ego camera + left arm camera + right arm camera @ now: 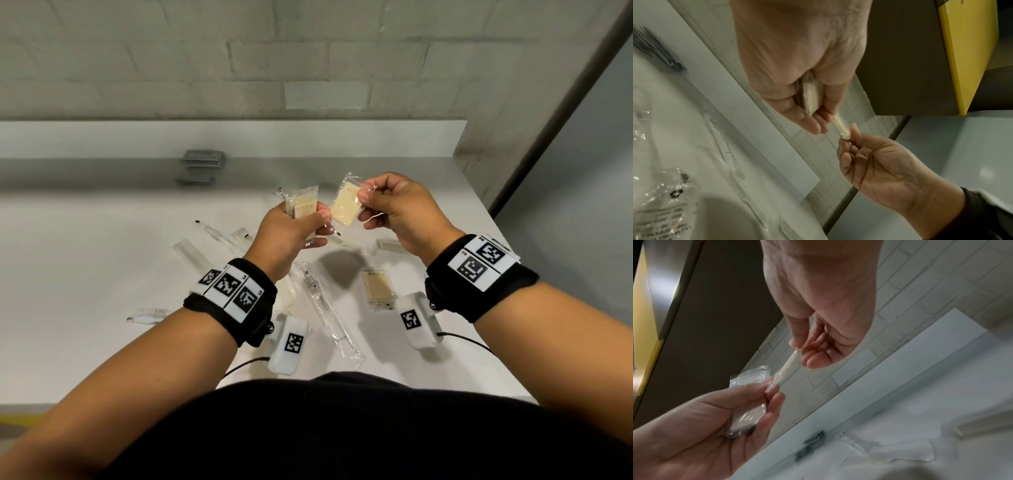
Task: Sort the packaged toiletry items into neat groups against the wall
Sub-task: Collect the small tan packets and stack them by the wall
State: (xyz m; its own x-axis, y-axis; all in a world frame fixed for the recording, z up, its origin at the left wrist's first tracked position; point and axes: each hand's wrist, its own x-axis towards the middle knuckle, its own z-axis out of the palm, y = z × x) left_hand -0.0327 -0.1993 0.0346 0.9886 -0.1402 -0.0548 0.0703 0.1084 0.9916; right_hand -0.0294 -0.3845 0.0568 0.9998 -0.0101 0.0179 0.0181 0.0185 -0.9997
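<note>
Above the white table, my left hand grips a small stack of clear-wrapped cream soap packets. My right hand pinches one more soap packet by its upper corner, right beside the stack. Its lower edge touches my left thumb. In the left wrist view the stack sits edge-on between thumb and fingers, and the single packet bridges to my right hand. In the right wrist view the single packet reaches my left hand.
Another soap packet lies on the table under my right wrist. Long toothbrush packets, a comb and clear tubes are scattered below my hands. Two piles of grey sachets sit against the wall ledge. The table ends at right.
</note>
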